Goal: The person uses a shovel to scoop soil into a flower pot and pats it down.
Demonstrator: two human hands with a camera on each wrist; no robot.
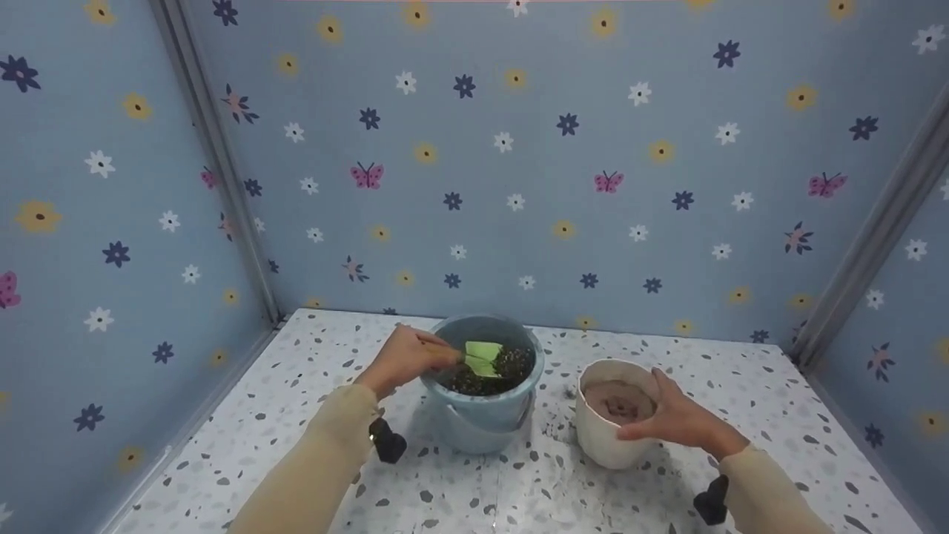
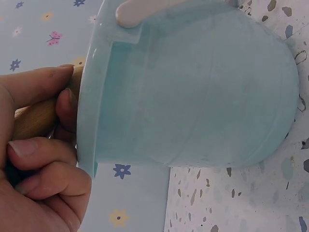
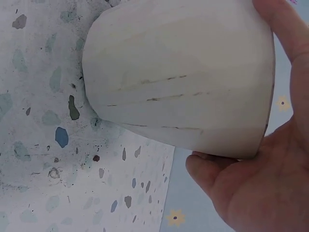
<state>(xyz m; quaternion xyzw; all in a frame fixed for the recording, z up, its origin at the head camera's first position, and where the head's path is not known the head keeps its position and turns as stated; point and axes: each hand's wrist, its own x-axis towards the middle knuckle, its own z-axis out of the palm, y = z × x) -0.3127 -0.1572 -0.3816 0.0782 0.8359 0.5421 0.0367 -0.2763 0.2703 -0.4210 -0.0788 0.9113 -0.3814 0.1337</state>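
My left hand [image 1: 406, 359] holds a small trowel by its wooden handle [image 2: 36, 120], at the left rim of a light blue bucket [image 1: 482, 432]. The trowel's green blade [image 1: 483, 359] lies against dark soil [image 1: 513, 363] inside the bucket. To the right, a white flowerpot [image 1: 609, 442] stands on the table, with a brownish layer [image 1: 621, 404] visible in it. My right hand [image 1: 678, 417] grips that pot from its right side, thumb near the front and fingers toward the back of the rim. The pot's ribbed wall [image 3: 183, 77] shows dark streaks in the right wrist view.
Both vessels stand on a white speckled tabletop [image 1: 460, 497], with dark crumbs scattered between them. Blue flower-patterned panels [image 1: 519, 245] enclose the back and sides, joined by grey corner posts [image 1: 222, 163]. The bucket's pale handle [image 2: 145, 10] hangs at its side.
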